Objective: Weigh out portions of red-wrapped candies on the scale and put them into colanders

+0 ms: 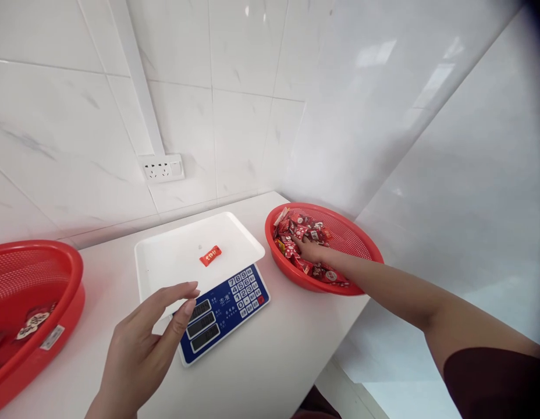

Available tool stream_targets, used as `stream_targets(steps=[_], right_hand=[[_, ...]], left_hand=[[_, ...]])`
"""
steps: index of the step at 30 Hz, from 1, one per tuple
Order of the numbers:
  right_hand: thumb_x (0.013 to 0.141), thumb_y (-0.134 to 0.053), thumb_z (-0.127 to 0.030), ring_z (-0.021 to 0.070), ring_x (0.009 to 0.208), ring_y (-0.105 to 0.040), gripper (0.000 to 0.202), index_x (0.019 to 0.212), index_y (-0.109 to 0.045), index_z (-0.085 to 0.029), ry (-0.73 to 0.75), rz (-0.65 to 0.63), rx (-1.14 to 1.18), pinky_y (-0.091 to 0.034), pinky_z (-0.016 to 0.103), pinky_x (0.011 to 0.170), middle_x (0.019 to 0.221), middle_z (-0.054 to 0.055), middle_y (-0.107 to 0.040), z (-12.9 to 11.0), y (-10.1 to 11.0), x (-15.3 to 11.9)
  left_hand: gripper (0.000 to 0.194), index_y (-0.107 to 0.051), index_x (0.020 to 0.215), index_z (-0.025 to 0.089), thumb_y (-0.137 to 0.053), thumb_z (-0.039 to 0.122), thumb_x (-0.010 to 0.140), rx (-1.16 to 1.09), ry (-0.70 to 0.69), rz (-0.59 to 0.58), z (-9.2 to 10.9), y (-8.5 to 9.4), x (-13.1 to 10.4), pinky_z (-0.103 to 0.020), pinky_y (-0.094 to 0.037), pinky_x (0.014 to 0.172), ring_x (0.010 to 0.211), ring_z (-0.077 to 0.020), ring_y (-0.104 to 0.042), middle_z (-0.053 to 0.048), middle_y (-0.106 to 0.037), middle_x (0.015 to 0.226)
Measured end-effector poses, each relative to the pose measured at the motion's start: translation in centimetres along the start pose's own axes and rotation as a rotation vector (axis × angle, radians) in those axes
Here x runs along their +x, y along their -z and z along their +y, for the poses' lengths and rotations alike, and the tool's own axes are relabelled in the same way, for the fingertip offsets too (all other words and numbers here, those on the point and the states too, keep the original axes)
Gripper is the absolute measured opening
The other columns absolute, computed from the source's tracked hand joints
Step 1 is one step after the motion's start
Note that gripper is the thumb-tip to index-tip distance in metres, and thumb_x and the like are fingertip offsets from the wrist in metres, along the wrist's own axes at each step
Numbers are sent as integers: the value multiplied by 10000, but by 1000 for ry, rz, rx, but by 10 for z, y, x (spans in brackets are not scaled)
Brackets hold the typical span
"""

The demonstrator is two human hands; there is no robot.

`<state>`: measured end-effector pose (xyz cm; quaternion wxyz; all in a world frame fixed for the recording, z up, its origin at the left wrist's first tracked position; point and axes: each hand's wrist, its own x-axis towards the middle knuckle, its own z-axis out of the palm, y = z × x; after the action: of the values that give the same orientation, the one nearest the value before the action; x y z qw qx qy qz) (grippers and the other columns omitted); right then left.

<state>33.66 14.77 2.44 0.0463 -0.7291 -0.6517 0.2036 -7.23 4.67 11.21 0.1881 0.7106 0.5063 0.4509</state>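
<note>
My left hand hangs over the front left of a digital scale, thumb and fingers apart, holding nothing. One small red wrapped candy lies on the scale's white tray. To the right, my right hand reaches into a red plastic basket and touches a pile of red wrapped candies. Its fingertips are partly hidden among the wrappers, so whether they grip one cannot be made out.
Another red basket stands at the left edge, with a few wrapped packets inside. Everything rests on a white table against tiled walls. A power socket is fixed to the back wall above the scale.
</note>
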Motion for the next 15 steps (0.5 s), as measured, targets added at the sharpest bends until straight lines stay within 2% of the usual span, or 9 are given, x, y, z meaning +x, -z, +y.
stream_targets(steps=[3,7,11,15], right_hand=[[911,-525,-314,206,1019,-576,279,1167,-553,-207,-51,92,-14,-495,402,853,1223,73,-551,-4,0,1],[901,-543,-310,205,994,-589,287,1161,-553,-189,-61,132,37,-506,398,828,1189,72,-568,-2,16,4],[904,-530,-319,202,958,-604,303,1177,-546,-190,-78,75,184,-522,387,804,1179,81,-583,1,38,1],[862,-538,-395,229,976,-618,434,1262,-497,-229,-61,-28,369,-558,339,730,1217,90,-594,4,59,-19]], left_hand=[[282,-673,897,260,-535,492,813,18,-37,-15,-3,2,2,-166,-476,424,824,-187,-694,-24,-730,898],[268,-669,909,261,-534,475,823,56,-82,-22,-6,3,3,-156,-472,410,822,-181,-699,-18,-736,899],[244,-660,925,267,-528,453,835,74,-109,-15,-9,5,5,-146,-481,416,826,-173,-701,-10,-738,895],[242,-663,930,267,-531,445,832,97,-142,-34,-12,8,7,-148,-485,414,792,-176,-708,-12,-742,898]])
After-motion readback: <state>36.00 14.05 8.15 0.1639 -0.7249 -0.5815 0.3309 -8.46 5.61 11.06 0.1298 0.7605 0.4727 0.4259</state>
